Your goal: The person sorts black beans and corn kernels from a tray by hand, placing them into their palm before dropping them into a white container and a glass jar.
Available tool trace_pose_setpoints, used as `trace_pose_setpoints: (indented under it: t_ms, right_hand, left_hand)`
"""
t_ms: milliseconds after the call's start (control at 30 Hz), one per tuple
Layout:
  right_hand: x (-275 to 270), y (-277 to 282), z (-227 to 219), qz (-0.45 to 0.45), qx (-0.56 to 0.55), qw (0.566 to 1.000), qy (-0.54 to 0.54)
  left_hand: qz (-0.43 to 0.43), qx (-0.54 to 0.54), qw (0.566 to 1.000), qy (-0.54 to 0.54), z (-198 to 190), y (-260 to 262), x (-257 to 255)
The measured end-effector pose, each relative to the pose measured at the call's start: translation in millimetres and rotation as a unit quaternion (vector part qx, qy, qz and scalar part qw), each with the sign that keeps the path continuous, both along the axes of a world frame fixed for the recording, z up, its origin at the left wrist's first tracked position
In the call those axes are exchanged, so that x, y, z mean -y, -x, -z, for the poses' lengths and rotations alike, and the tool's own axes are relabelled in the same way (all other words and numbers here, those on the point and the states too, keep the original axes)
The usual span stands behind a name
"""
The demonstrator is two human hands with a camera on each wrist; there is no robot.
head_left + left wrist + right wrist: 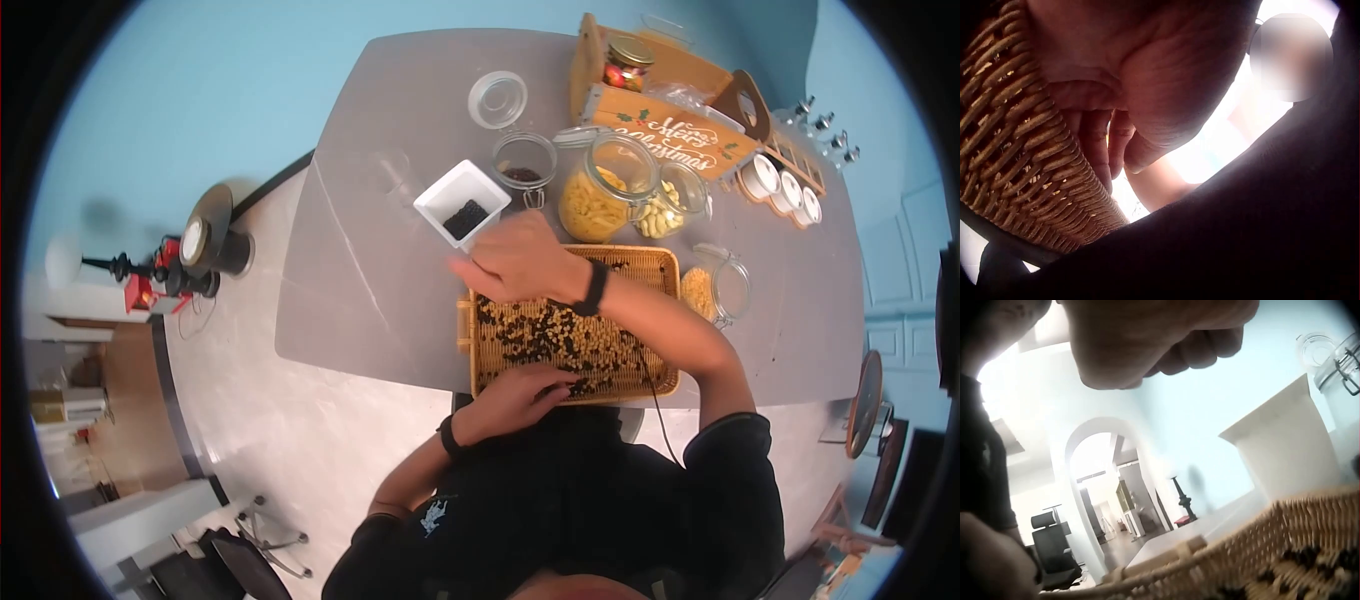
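Observation:
A rectangular wicker basket [675, 300] holds a spread of mixed black and yellow beans [560, 335]. My left hand [520, 393] lies over the basket's near side, fingertips among the beans; from below, the left wrist view shows its fingers loosely bent beside the woven wall. Above the far left part of the basket is my right hand [520, 258], close to a white square bowl [435, 208] with a small heap of black beans [465, 218] inside. In the right wrist view the right hand's fingers [1200, 350] are curled, and its palm is hidden.
Behind the basket stand glass jars, one with yellow pasta [595, 205], another with pale pieces [660, 215]. A jar of yellow grains [698, 290] lies at the right. Further back are a dark-filled jar [522, 175] and a wooden Christmas crate [660, 130].

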State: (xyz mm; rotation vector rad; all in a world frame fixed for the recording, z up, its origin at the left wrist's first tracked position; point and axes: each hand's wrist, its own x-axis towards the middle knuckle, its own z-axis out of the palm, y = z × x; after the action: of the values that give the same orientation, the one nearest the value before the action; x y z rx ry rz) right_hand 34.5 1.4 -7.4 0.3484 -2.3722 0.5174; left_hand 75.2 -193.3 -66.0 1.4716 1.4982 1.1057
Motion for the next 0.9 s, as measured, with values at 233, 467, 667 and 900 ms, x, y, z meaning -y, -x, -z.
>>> trace_pose_setpoints:
  t_ms: [233,467,667,900]
  right_hand:
    - [-19,-83,49,-0.024,0.415,0.909,0.028]
    - [-61,-105,33,-0.028,0.517,0.795,0.315]
    - [-56,-129,45,0.021,0.434,0.889,0.142]
    - [-11,-166,30,-0.024,0.473,0.88,-0.032]
  left_hand:
    - [-0.02,-0.004,1.0,0.018,5,-1,4]
    - [0.009,-0.085,0.996,-0.04,9,-6,4]
    - [0.023,-0.076,0.995,-0.056,11,-1,2]
    - [0.017,-0.097,0.995,-0.024,7,7,4]
